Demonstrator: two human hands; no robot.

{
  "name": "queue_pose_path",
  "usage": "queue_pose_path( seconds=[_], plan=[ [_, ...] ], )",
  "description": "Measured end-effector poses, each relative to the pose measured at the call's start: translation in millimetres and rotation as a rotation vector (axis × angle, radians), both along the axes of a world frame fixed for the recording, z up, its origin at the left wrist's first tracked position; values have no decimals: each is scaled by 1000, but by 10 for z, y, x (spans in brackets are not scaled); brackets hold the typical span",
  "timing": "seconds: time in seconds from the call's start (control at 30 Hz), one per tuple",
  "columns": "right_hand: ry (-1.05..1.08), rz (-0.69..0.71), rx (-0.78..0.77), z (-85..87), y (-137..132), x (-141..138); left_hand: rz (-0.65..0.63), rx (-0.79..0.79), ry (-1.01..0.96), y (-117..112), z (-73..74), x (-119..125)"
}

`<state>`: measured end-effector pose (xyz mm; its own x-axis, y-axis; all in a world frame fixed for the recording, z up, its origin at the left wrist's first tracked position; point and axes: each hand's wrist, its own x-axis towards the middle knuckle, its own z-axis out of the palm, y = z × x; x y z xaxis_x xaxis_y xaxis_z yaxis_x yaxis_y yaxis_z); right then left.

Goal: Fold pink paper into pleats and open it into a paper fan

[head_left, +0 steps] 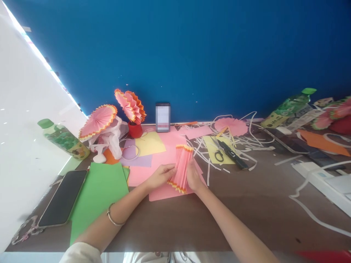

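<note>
A pleated strip of pink paper (181,166) with orange and yellow zigzag edges stands between my two hands, above the middle of the table. My left hand (162,175) pinches its left side with thumb and fingers. On the right side, my right hand (193,177) is closed against the folds, its fingers partly hidden behind the paper. Beneath lie flat pink sheets (161,194). Scissors (218,155) and a black-handled cutter (233,155) rest on a yellow sheet (210,148) to the right of my hands.
Left are a green sheet (101,197), a dark phone (63,199) and a bottle (63,138). Finished paper fans (98,120) and a red pot (135,129) stand behind. White paper strips (257,140) tangle at back right, near a power strip (315,179). A phone (162,117) leans on the blue wall.
</note>
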<state>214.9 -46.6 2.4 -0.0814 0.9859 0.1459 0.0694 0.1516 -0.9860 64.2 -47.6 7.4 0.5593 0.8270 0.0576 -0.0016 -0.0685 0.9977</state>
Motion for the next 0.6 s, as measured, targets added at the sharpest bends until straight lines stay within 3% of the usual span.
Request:
queue_pose_path(
  seconds=[0.3,0.37,0.5,0.6],
  plan=[
    [10,-120,2,50,-32,-117,56,189,117,-235,142,166],
    [30,-77,8,67,-17,-70,38,173,105,-220,124,153],
    [183,148,-7,128,35,65,19,53,58,-96,15,64],
    [246,146,-71,164,77,114,16,-42,-18,-12,-56,4]
  ],
)
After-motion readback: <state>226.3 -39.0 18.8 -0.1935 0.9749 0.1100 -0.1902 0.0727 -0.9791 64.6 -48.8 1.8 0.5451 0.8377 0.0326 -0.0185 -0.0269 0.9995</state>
